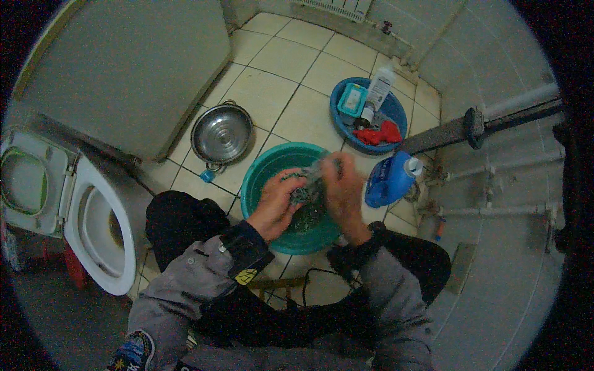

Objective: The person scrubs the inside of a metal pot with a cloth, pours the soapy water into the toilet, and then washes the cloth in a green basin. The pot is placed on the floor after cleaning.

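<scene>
A green plastic basin (251, 195) stands on the floor between my knees, with dark, wet-looking contents (304, 224) in its bottom. Over it, the fingers of my left hand (277, 199) are closed on a crumpled grey bundle (304, 195), which may be wet cloth or mesh. My right hand (342, 188) is blurred by motion just to the right of it. A pale, stretched part of the bundle runs up to the right hand's fingers, which appear curled round it. The exact material of the bundle is too blurred to tell.
A steel two-handled pan (222, 134) and a small blue cap (207, 175) lie at left. Beyond, a blue basin (338, 116) holds a soap box (352, 99), a white bottle (379, 88) and red cloth (378, 134). A blue jug (390, 181), wall pipes (496, 212) and a toilet (100, 232) flank me.
</scene>
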The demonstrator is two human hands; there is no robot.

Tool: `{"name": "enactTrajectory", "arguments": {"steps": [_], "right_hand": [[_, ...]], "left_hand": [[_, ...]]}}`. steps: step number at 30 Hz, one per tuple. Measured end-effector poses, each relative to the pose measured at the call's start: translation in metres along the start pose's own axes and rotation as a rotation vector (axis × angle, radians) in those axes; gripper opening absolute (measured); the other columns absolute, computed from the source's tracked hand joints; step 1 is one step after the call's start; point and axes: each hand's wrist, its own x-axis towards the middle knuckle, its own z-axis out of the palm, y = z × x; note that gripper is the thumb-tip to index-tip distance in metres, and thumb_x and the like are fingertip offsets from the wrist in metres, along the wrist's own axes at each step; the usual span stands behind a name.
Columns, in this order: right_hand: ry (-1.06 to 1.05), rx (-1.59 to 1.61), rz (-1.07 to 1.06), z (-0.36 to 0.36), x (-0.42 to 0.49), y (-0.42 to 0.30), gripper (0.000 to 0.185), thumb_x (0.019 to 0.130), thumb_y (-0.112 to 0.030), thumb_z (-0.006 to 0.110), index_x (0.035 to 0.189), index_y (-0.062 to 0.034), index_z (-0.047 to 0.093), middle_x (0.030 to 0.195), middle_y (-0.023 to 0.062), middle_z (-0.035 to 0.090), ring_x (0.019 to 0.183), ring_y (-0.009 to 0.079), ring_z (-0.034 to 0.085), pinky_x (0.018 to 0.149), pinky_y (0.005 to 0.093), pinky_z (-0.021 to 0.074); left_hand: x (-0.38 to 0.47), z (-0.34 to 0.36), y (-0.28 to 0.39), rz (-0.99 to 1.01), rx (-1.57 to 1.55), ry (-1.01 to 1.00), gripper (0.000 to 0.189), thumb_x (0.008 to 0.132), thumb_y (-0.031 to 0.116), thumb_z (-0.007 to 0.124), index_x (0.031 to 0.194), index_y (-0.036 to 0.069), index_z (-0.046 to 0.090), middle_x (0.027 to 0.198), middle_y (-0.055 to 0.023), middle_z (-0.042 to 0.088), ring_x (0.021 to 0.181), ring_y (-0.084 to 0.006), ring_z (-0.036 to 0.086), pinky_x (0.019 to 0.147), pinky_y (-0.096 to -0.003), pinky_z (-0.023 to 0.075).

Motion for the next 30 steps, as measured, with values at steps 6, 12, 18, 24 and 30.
{"name": "enactTrajectory", "arguments": {"steps": [6, 12, 18, 24, 30], "right_hand": [[0.024, -0.378, -0.172, 0.009, -0.003, -0.002, 0.02, 0.097, -0.029, 0.058, 0.105, -0.0116, 0.056, 0.079, 0.0185, 0.068, 0.072, 0.0425, 0.067, 0.064, 0.0482, 0.0523], [-0.028, -0.101, -0.328, 0.026, -0.021, -0.011, 0.021, 0.097, -0.029, 0.054, 0.108, -0.0103, 0.056, 0.082, 0.0199, 0.067, 0.08, 0.0428, 0.066, 0.067, 0.0513, 0.049], [0.009, 0.271, 0.279, -0.013, 0.024, 0.052, 0.027, 0.097, -0.033, 0.057, 0.108, -0.0082, 0.058, 0.092, 0.0087, 0.066, 0.067, 0.0265, 0.063, 0.057, 0.0381, 0.0487], [0.045, 0.708, 0.484, -0.023, 0.025, 0.067, 0.024, 0.095, -0.029, 0.062, 0.105, -0.0072, 0.06, 0.084, 0.0, 0.06, 0.069, 0.0103, 0.057, 0.053, 0.0243, 0.0432], [0.076, 0.106, 0.115, -0.031, 0.028, -0.003, 0.031, 0.095, -0.031, 0.061, 0.109, -0.004, 0.06, 0.094, 0.0166, 0.068, 0.08, 0.0312, 0.066, 0.071, 0.0434, 0.051]], "left_hand": [[-0.009, 0.001, -0.008, 0.148, 0.406, -0.074, 0.036, 0.092, 0.008, 0.055, 0.129, 0.007, 0.055, 0.112, -0.0061, 0.063, 0.099, -0.0174, 0.062, 0.086, -0.0318, 0.0527], [0.004, -0.01, -0.011, -0.03, -0.022, 0.075, 0.039, 0.094, 0.01, 0.054, 0.133, 0.006, 0.051, 0.118, -0.0073, 0.061, 0.103, -0.0182, 0.06, 0.088, -0.0327, 0.0517], [-0.001, 0.001, 0.001, 0.055, -0.017, -0.132, 0.044, 0.099, 0.018, 0.056, 0.139, 0.005, 0.043, 0.12, -0.0107, 0.06, 0.113, -0.0232, 0.059, 0.101, -0.0385, 0.0515], [-0.009, 0.02, 0.016, 0.03, 0.152, -0.087, 0.041, 0.1, 0.022, 0.057, 0.136, 0.005, 0.046, 0.124, -0.0142, 0.06, 0.109, -0.0247, 0.063, 0.102, -0.0384, 0.0516], [0.0, 0.006, 0.008, -0.001, 0.062, -0.175, 0.026, 0.1, 0.023, 0.056, 0.12, 0.006, 0.057, 0.118, -0.0111, 0.062, 0.107, -0.022, 0.063, 0.094, -0.0355, 0.0534]]}}
